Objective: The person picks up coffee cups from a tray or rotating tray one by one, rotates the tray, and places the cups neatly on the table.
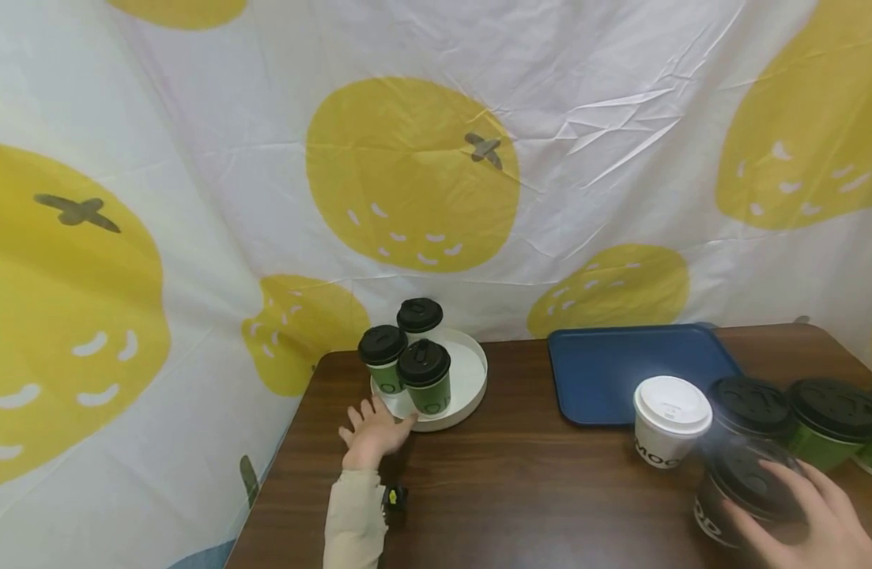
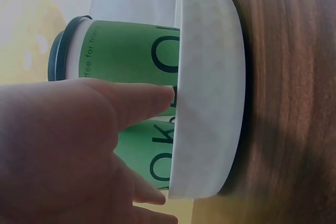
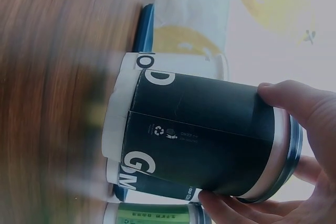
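- Left hand (image 1: 375, 435): at the near left rim of the white tray (image 1: 471, 371), fingers spread and apart, holding nothing; whether it touches the rim, I cannot tell.
- White tray: round, on the bench (image 1: 521, 482), bearing three upright lidded cups close together: left cup (image 1: 384, 359), back cup (image 1: 420, 316) and near cup (image 1: 430, 387). The left and near ones are green.
- Blue tray (image 1: 620, 359): flat on the bench towards the back, right of the white tray and well apart from it.
- White cup (image 1: 666, 427): upright, white lid on top, in front of the blue tray's near right part.
- Black cup (image 3: 199, 124): at the near right, in front of the second black cup (image 1: 749, 399). Its long axis runs close to upright, lid end up, base towards the bench; base contact is too blurred to tell.
- Right hand (image 1: 827, 514): clamped on the black cup's upper part, thumb on one side, fingers on the other. The step in hand seems to be lifting or setting down this cup; which, I cannot tell. The next move likely calls for a steady grip, the axis kept upright and the base clear of neighbouring cups.
- Green cups (image 1: 830, 442): two at far right, black lids uppermost.
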The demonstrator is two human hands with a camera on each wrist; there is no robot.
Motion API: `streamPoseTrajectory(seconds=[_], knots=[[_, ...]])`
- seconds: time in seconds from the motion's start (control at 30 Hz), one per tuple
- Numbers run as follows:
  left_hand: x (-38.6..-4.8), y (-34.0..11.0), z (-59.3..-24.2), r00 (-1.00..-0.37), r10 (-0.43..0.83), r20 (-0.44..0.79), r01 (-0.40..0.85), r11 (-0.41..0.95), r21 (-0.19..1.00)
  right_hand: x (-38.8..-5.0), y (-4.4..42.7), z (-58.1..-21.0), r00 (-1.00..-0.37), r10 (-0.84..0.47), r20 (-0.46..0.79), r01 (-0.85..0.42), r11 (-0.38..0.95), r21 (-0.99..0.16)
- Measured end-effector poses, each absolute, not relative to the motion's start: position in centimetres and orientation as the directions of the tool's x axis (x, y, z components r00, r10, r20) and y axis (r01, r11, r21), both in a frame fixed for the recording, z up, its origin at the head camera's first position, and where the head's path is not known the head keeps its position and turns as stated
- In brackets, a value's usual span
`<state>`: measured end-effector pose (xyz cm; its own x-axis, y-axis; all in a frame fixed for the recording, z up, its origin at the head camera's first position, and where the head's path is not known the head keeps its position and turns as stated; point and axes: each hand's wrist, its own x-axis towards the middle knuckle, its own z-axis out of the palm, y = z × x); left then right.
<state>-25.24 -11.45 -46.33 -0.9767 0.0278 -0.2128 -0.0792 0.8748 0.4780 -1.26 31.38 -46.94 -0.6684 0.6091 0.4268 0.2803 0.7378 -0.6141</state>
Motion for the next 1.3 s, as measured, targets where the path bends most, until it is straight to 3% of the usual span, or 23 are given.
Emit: streamPoseTrajectory(seconds=[0.37,0.73,0.97,1.3], knots=[[-24.73,-11.02,-45.82,-0.977,0.025,-0.21,-0.083,0.867,0.491,-1.13,32.35,-47.07,-0.661,0.623,0.418,0.307,0.733,-0.606],[-25.35,-11.22,-46.61,-0.98,0.014,-0.199,-0.086,0.872,0.481,-0.82,32.17,-46.98,-0.615,0.67,0.416,0.33,0.697,-0.636],[-25.28,-11.01,-46.55,-0.979,0.01,-0.205,-0.088,0.883,0.462,-0.71,31.83,-47.09,-0.56,0.629,0.54,0.202,0.735,-0.647],[-25.46,-11.25,-46.39,-0.978,0.012,-0.21,-0.088,0.883,0.461,-0.4,32.06,-47.55,-0.523,0.583,0.622,0.14,0.778,-0.612]])
